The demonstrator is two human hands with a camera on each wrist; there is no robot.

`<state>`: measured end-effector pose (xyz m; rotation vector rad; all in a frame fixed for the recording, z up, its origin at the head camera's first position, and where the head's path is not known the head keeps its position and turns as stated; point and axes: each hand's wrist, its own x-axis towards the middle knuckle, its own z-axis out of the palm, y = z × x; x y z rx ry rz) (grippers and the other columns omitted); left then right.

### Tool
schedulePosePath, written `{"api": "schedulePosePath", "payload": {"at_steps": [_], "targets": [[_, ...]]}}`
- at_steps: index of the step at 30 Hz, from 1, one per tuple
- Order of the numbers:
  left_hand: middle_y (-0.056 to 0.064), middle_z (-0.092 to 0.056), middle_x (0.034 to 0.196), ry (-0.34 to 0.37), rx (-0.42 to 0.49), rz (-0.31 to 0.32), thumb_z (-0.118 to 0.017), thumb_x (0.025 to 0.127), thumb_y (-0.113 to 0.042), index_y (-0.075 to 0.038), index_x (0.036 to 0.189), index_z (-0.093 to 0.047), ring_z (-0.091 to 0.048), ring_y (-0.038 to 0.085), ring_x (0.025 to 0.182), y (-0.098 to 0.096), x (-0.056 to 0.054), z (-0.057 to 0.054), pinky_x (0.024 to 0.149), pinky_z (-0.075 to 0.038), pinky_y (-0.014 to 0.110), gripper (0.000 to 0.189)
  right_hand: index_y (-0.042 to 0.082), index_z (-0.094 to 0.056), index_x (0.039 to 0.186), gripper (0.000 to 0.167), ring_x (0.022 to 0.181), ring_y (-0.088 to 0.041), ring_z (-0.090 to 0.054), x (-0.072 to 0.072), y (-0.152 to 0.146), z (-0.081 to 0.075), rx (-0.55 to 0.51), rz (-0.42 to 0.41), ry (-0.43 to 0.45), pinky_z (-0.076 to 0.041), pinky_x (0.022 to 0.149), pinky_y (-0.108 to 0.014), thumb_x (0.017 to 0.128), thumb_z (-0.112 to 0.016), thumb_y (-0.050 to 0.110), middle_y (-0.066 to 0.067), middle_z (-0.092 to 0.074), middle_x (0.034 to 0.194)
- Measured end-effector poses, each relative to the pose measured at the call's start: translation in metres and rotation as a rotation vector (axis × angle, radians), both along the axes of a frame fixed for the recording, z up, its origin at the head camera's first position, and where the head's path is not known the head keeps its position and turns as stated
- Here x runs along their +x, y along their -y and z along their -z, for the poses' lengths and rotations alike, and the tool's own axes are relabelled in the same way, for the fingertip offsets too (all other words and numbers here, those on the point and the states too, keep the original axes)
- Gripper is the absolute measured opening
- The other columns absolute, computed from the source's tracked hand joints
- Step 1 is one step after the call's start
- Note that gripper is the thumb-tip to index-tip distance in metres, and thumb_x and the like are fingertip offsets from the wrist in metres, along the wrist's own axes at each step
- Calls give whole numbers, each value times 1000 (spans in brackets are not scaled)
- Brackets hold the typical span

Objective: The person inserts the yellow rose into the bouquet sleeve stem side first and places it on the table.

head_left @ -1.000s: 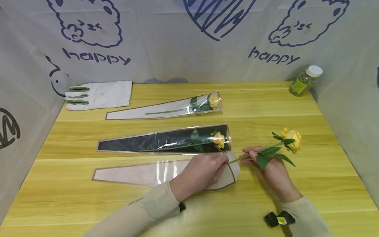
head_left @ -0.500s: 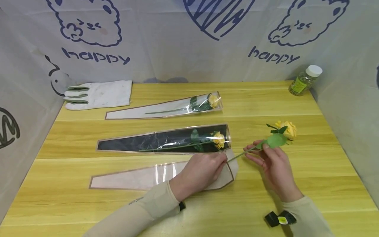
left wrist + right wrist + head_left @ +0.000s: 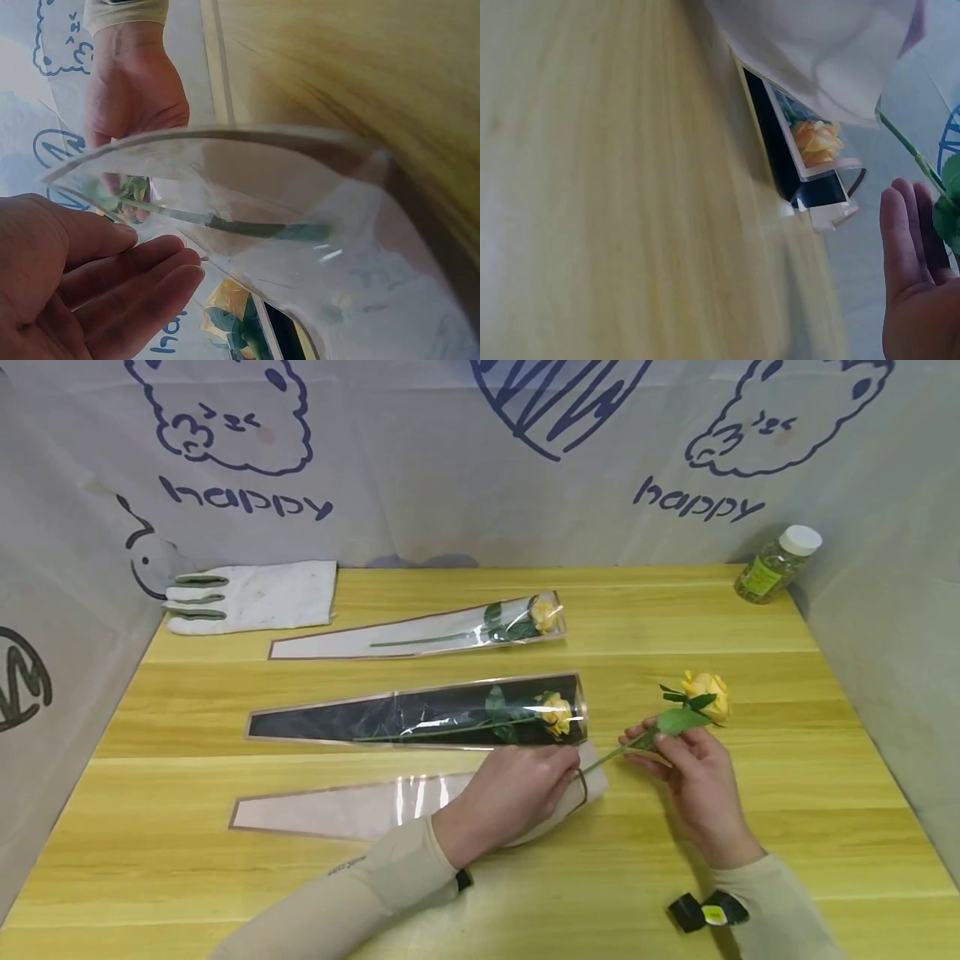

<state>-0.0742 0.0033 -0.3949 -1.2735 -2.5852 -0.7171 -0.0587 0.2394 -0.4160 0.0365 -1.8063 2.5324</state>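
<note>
My left hand [image 3: 513, 789] pinches the mouth edge of a pale pink flower sleeve [image 3: 322, 807] with a brown border. To the right, my right hand [image 3: 708, 797] holds a yellow rose [image 3: 707, 696] by its stem, just below the leaves. The lower end of the green stem [image 3: 262, 229] shows through the sleeve's clear film in the left wrist view, so it lies inside the bulging mouth. The bloom and leaves are outside, beyond the right fingers. The left forearm and hand hide part of the sleeve in the head view.
Behind lie a black sleeve [image 3: 322, 718] and a white sleeve [image 3: 330, 646], each with a yellow rose inside. A white glove [image 3: 270, 597] rests at the back left. A capped jar [image 3: 776, 564] stands at the back right. Cloth walls enclose the wooden table [image 3: 825, 827].
The rose has moved left, its stem sliding deeper into the sleeve. My right hand has shifted its hold on the stem toward the leaves. The sleeve's mouth has curled more.
</note>
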Motion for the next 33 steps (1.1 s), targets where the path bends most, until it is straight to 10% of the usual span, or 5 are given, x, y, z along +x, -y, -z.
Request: {"api": "schedulePosePath", "payload": {"at_steps": [33], "targets": [[-2, -72, 96, -76, 57, 28, -65, 96, -18, -12, 102, -70, -66, 9, 75, -2, 1, -5, 59, -51, 18, 10, 1, -70, 98, 18, 84, -19, -70, -5, 5, -3, -35, -45, -1, -56, 77, -34, 97, -54, -7, -10, -70, 93]]}}
